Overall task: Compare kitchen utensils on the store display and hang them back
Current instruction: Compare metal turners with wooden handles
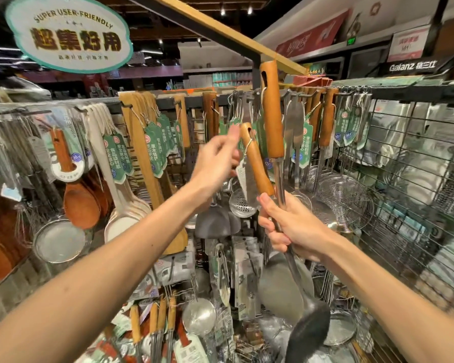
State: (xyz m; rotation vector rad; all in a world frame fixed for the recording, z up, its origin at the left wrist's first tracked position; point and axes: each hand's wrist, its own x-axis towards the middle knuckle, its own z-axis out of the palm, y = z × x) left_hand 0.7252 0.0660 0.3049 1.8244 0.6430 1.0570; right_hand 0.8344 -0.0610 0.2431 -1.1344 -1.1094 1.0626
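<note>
"Starting at the far left, what do we have?"

"We have an oval hanging sign [68, 35] up top, and under it brown wooden spoons [81, 205] and a round mesh strainer [59, 239] hanging on the display. Next along we see pale wooden spatulas [139, 142] with green tags."

"And our left hand?"

"Our left hand [215, 163] is up in the middle of the display, its fingers at the top end of the shorter wooden handle [256, 161]. They are blurred, so we cannot tell whether they pinch it or only touch it."

"Where do we see the utensils?"

"Both are held up in front of the hanging row. The shorter handle leans left and seems to belong to the ladle [309, 326], whose dark bowl hangs low at the right. Just beside it the taller wooden handle [271, 111] stands upright, its top close under the wooden beam [220, 28], its steel shaft running down into our right hand [291, 224]."

"How does that hand hold?"

"Our right hand has its fingers curled tight round both metal shafts together, just under the shorter handle."

"And further right?"

"We see a wire skimmer [344, 203] hanging, then the wire grid rack [404, 179] with shiny steel ware behind it, and a Galanz sign [412, 66] above."
</note>
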